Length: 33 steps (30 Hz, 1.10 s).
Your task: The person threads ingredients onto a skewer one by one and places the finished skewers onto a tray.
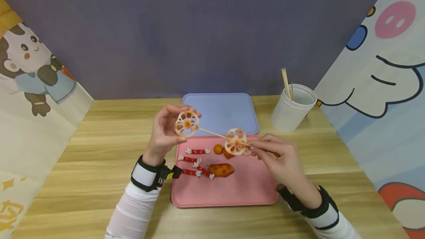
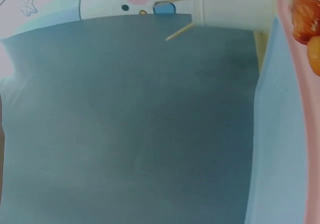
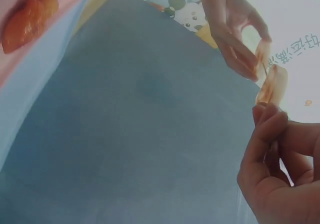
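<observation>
In the head view, my left hand point(image 1: 159, 132) holds a lotus root slice point(image 1: 187, 124) between thumb and fingers, over the far left of a pink tray point(image 1: 232, 197). A thin wooden skewer point(image 1: 213, 132) runs from that slice to the right; whether its tip passes through is unclear. A second lotus root slice point(image 1: 236, 142) sits on the skewer, close to my right hand point(image 1: 280, 158), which pinches the skewer's right end. Both slices point(image 3: 274, 84) appear edge-on in the right wrist view, near the right fingertips. The left wrist view hardly shows the left hand.
On the pink tray lie several red pieces with white frilled ends point(image 1: 198, 151), an orange ball point(image 1: 218, 149) and a browned, wing-like piece point(image 1: 221, 170). Behind it is a blue tray point(image 1: 220, 108). A white cup point(image 1: 290, 115) with wooden skewers point(image 1: 285, 80) stands at the back right.
</observation>
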Each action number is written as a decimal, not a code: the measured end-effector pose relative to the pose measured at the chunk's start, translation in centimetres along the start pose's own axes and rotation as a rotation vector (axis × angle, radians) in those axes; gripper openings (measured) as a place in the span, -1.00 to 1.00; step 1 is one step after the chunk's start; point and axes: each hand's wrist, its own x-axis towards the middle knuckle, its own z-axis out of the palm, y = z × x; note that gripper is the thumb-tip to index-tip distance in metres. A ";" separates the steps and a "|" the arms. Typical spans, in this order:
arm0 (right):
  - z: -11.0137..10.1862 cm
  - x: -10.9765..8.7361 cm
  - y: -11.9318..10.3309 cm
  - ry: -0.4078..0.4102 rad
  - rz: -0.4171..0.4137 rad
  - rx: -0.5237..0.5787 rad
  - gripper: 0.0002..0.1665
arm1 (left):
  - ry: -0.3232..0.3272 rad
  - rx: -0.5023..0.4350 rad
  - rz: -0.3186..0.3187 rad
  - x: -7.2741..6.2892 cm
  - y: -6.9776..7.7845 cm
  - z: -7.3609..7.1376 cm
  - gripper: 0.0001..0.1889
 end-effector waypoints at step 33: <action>-0.4 1.1 0.6 0.082 -0.147 -0.077 -0.58 | -0.029 0.050 0.006 0.1 0.5 0.5 -0.42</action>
